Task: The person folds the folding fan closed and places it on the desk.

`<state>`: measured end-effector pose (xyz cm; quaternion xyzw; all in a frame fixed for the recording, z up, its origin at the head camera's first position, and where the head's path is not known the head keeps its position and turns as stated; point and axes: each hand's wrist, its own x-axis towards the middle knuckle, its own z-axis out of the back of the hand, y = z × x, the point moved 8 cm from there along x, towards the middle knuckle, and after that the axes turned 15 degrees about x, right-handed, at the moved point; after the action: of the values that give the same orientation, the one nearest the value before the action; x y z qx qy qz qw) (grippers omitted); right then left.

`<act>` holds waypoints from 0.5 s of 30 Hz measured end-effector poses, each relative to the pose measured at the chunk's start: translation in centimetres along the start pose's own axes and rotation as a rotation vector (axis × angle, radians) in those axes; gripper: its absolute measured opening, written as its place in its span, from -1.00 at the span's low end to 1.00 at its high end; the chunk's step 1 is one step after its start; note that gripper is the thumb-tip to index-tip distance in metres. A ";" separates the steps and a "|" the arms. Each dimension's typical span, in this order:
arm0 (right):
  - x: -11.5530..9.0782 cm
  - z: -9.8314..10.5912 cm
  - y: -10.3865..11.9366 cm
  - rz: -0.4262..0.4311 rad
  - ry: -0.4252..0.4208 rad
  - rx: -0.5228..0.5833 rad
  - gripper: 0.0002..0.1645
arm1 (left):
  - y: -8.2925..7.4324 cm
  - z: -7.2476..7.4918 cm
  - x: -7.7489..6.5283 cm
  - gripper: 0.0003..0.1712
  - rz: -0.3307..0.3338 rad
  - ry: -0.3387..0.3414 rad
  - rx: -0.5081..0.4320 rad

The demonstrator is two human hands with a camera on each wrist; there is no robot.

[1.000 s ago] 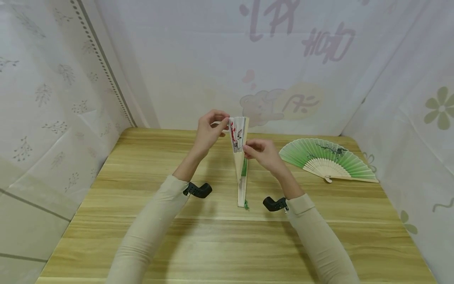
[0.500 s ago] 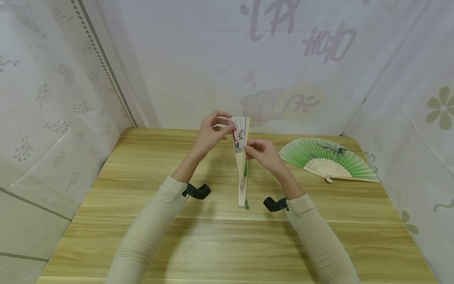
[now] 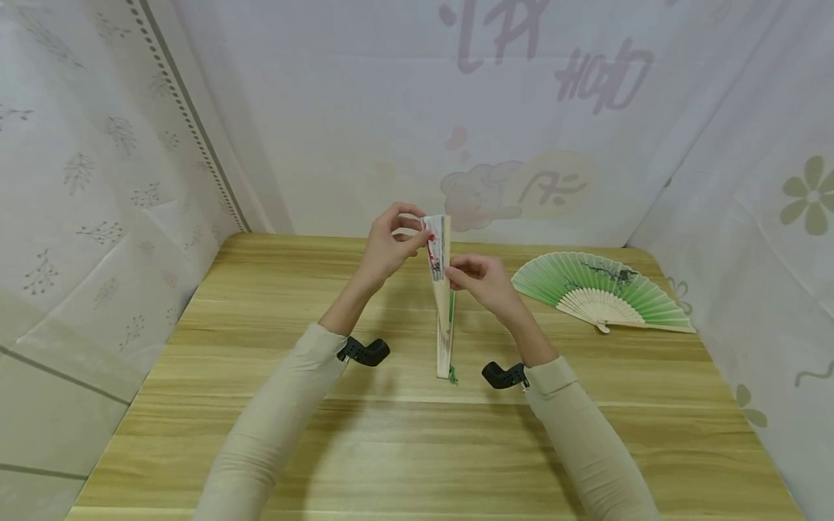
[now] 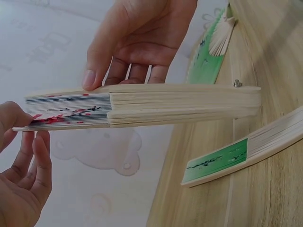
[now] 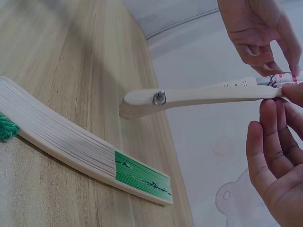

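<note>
Both hands are pinching the same white fan [image 3: 439,264], which is sitting directly between them, its pleats almost gathered together. Its long axis is running away from the person, nearly straight ahead, with the printed paper end pointing toward the back of the table [image 3: 391,449] and the rivet [image 4: 237,83] end pointing back toward the body. Across that axis the hands are facing each other unevenly: the left hand [image 3: 386,250] is reaching farther out, gripping the left edge right by the paper tip between thumb and fingers, while the right hand [image 3: 481,281] is pinching the right outer stick lower down, about where paper is giving way to bare ribs. So the left hand is sitting nearer the tip and the right hand nearer the rivet, which neither hand is touching. From the wrist views, the white fan is hanging clear above a folded green fan [image 4: 218,163] that is lying on the table beneath it, pointing roughly the same way in the head view, with a green tassel [image 5: 7,128] showing at its near end. Well off to the right, beyond the right hand, an open green fan [image 3: 612,289] is lying spread.
</note>
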<state>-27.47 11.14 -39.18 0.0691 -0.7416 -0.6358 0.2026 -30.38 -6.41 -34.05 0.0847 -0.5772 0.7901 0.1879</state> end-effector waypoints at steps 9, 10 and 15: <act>0.0 0.0 -0.3 -0.044 0.009 0.030 -0.71 | -0.5 -0.5 0.1 -0.71 -0.019 0.015 -0.037; 0.0 0.0 -0.3 -0.047 0.017 0.032 -0.70 | -0.5 -0.5 0.1 -0.71 -0.020 0.018 -0.038; -0.2 0.0 -0.5 -0.040 0.020 0.018 -0.70 | -0.3 -0.5 -0.1 -0.70 -0.019 0.023 -0.030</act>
<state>-27.36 11.08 -39.66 0.0923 -0.7436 -0.6323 0.1966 -30.18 -5.90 -34.00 0.0781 -0.5858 0.7806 0.2031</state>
